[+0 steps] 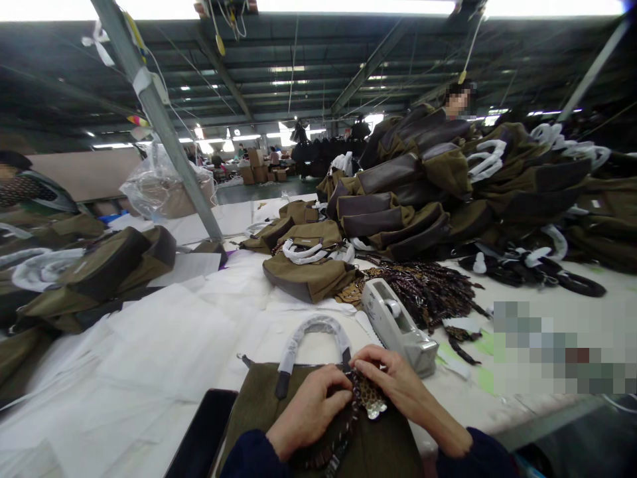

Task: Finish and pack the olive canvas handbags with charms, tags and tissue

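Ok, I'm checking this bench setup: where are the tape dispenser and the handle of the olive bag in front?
tape dispenser [393, 325], head view, on its grey body
olive bag's handle [314, 330], head view, on the top of its pale wrapped arch

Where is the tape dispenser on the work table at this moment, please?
In the head view, the grey tape dispenser stands just beyond the right hand, at the near edge of a heap of dark patterned straps.

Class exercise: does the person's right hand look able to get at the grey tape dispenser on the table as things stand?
Probably yes: the right hand sits just beside the grey plastic tape dispenser, with nothing visible between them.
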`<state>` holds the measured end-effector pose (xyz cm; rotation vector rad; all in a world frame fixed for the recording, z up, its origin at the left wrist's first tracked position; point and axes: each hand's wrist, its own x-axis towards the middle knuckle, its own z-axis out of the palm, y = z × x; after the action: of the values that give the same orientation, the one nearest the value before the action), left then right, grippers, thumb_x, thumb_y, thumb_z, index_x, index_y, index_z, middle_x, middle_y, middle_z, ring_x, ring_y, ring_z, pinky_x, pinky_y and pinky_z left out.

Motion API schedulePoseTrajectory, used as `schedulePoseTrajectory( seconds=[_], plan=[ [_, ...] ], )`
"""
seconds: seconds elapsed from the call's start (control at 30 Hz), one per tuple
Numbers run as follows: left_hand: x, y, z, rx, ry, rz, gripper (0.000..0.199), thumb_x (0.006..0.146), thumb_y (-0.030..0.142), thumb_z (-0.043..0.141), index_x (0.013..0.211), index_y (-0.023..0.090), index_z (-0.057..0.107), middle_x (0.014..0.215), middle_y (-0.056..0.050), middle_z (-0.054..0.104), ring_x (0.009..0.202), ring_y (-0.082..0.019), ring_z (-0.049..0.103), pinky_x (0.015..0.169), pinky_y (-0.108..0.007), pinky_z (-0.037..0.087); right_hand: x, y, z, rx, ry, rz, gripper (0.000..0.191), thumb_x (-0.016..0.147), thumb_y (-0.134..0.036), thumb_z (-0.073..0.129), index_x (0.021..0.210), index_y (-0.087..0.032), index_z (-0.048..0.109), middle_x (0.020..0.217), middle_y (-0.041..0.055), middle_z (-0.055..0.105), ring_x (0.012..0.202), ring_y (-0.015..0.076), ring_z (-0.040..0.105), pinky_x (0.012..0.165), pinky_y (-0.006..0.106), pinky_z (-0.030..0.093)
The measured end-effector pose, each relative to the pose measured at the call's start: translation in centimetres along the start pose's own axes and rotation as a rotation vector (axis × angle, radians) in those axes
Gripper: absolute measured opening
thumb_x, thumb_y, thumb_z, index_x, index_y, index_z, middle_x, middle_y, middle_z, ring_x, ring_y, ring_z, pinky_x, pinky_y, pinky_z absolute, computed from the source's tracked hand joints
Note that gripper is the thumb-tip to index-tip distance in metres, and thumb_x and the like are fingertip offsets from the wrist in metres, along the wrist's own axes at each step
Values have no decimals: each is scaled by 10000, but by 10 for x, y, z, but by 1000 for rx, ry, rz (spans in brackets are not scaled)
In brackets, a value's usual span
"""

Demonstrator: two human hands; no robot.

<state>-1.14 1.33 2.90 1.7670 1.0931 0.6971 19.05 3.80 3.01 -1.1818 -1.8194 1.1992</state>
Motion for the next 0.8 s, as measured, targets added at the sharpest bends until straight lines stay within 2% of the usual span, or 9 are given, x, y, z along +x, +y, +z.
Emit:
schedulePoseTrajectory(
  seconds=[0.07,0.2,0.33,0.47,0.53,0.63,0.8],
  plan=[
    [1,-1,-1,-70,-5,-7,134,845,210,558,802,201,685,875,-32,684,877,-195,604,841,-278,424,-1,-4,-3,-134,-36,-41,246,941,-373,548,827,-198,678,830,12,636,822,168,585,754,270,439],
    [9,-16,1,-20,170,-118,87,783,157,569,833,190,633,729,8,604,707,-165,546,669,-252,397,-4,-12,-5,-424,-150,-58,210,951,-338,543,811,-227,652,817,-7,580,805,156,559,718,263,397],
    [17,-22,5,135,102,-25,180,725,95,581,866,204,603,766,20,562,691,-151,505,648,-249,358,-6,-19,-2,-512,-210,-81,198,968,-323,524,831,-236,638,843,-12,558,811,144,556,716,255,386],
    [23,-15,5,142,47,58,116,751,95,568,781,206,581,888,-8,579,822,-169,529,743,-260,377,-7,-19,1,-661,-230,-156,163,961,-309,537,880,-241,660,908,14,590,869,171,560,737,269,395],
    [26,-12,6,127,34,77,103,778,107,549,790,207,572,905,-12,578,839,-172,527,763,-266,380,-7,-18,0,-780,-216,-143,155,949,-293,551,878,-237,676,903,30,599,867,186,572,716,279,395],
    [33,-13,6,79,55,56,69,807,137,533,809,201,558,834,-7,567,795,-170,514,740,-276,382,-5,-16,-3,-956,-158,-83,181,946,-283,542,857,-222,687,894,55,603,865,207,592,686,289,397],
    [45,-25,9,-91,23,-53,47,842,225,512,836,190,542,646,26,546,594,-147,537,595,-261,417,4,-18,-2,-1106,-119,-26,198,947,-272,529,861,-223,700,938,72,624,917,231,615,657,278,417]
  ],
)
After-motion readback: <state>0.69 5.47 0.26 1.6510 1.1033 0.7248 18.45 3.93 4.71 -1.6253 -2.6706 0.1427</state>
